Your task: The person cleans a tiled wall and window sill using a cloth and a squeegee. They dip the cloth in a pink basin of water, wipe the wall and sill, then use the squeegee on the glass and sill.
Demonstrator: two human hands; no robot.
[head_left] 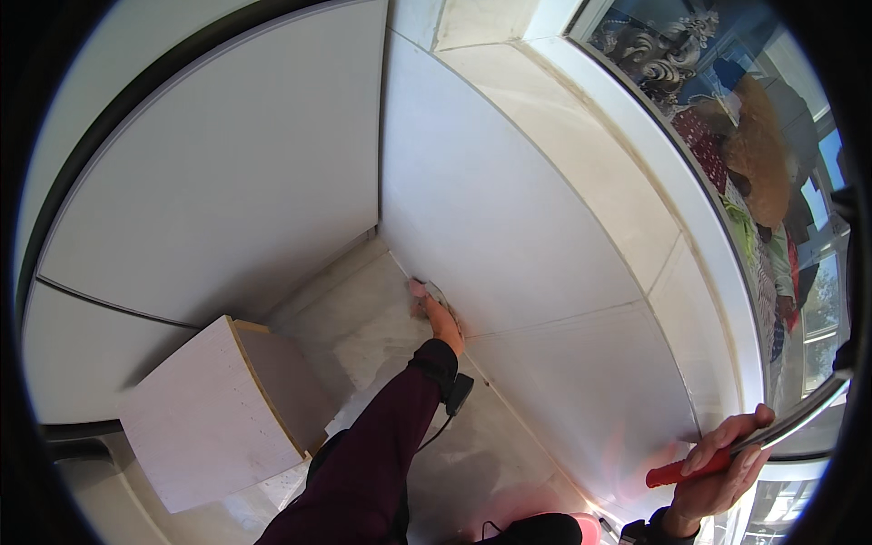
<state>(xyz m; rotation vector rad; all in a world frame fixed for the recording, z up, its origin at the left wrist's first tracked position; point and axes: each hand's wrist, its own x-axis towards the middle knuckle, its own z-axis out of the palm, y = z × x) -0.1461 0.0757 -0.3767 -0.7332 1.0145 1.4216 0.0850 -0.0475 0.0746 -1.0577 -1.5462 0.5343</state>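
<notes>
My left hand reaches down to the corner where the white wall panel meets the floor. Its fingers close around something small, with a pink part and a greyish edge showing beside it; most of it is hidden. Off to the right, my right hand grips a tool with a red handle and a shiny metal shaft. The shaft runs up toward the right rim, where its far end is too dark to make out. A black strap with a small box sits on my left wrist.
A pale box-like wooden piece stands on the floor left of my arm. Behind it rises a large white cabinet front. A window with a white frame and a beige tiled ledge runs along the right.
</notes>
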